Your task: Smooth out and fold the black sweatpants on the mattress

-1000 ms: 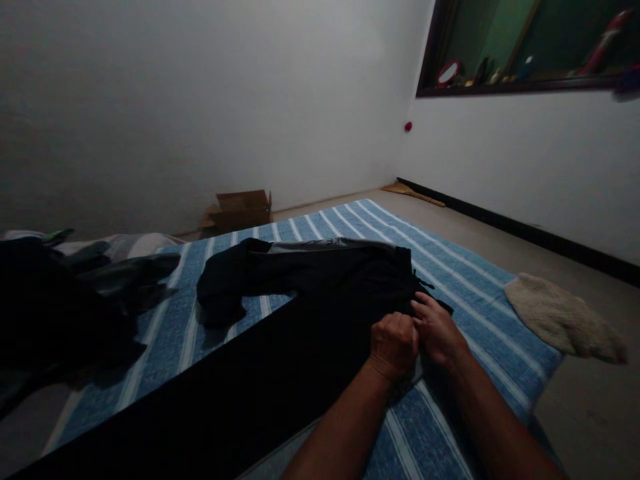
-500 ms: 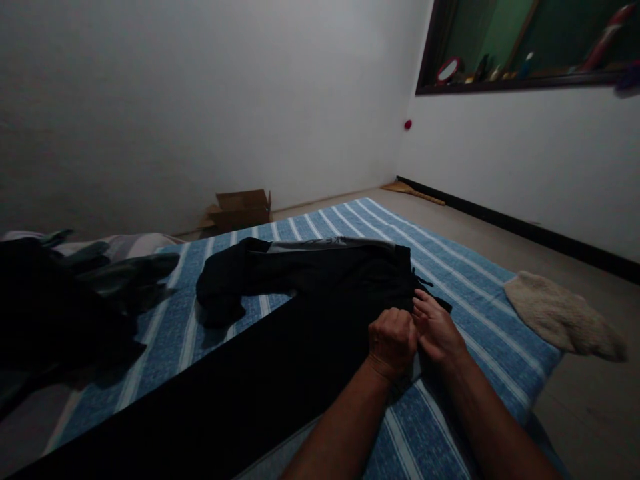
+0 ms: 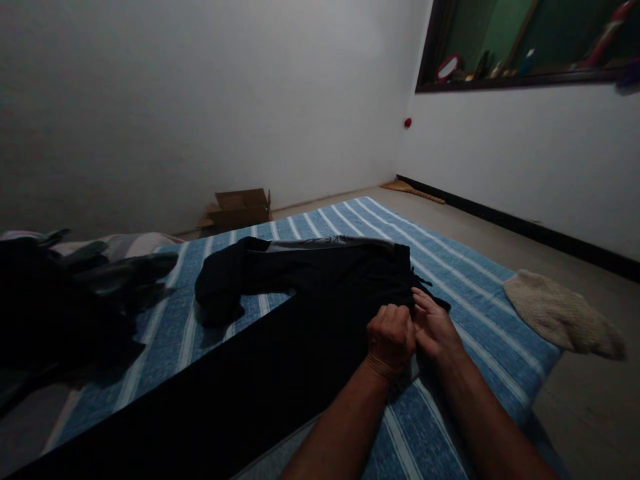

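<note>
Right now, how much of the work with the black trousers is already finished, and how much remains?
Done: the black trousers lie spread on the striped blue sheet, one leg stretched out long. In hand: the left hand is closed on the waistband and the right hand presses beside it. Left: the far leg is bunched at its end, no fold shows, and a dark clothes pile waits at the left.

Black fabric trousers with a grey side stripe are lying on a blue-and-white striped mattress cover.

dark clothes pile cut off left, perhaps shirts
</note>
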Demonstrator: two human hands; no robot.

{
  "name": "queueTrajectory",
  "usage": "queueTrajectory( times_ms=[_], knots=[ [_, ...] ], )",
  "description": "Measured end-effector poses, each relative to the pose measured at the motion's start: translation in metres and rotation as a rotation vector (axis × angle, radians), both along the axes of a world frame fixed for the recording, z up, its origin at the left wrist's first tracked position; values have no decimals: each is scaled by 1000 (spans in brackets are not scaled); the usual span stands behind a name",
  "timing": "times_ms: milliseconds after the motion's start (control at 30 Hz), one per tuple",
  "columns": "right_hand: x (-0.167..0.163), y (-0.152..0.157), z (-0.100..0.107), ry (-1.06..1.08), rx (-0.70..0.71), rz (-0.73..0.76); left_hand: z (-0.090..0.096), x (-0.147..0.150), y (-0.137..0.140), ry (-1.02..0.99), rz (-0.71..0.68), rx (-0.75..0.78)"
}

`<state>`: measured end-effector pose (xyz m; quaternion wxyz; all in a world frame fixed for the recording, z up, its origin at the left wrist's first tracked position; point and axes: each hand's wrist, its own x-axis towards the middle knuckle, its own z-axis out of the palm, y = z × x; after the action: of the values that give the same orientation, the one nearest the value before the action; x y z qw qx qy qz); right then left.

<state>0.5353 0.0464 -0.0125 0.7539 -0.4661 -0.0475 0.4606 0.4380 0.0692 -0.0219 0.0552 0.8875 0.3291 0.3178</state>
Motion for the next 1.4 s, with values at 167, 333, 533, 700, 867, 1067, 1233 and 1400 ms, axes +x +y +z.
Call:
queueTrajectory(
  times_ms=[167, 333, 533, 700, 867, 1067, 1233, 1400],
  knots=[
    [-5, 1, 1, -66, -43, 0, 0, 0, 0, -14, -3, 7],
    [-9, 3, 5, 44, -34, 17, 1, 0, -1, -8, -29, 13],
    [-8, 7, 3, 26, -37, -29, 3, 0, -3, -7, -15, 10],
    [-9, 8, 2, 19, -41, 16, 2, -1, -3, -12, -31, 27],
    [-8, 12, 2, 62, -25, -5, -1, 0, -2, -97, -40, 104],
    [-6, 13, 1, 118, 3, -25, -5, 2, 1, -218, -28, 187],
    [-9, 9, 6, 73, -63, 4, -4, 2, 1, -239, -31, 184],
    [-11, 5, 6, 11, -73, 29, -4, 3, 2, -246, -28, 163]
  ],
)
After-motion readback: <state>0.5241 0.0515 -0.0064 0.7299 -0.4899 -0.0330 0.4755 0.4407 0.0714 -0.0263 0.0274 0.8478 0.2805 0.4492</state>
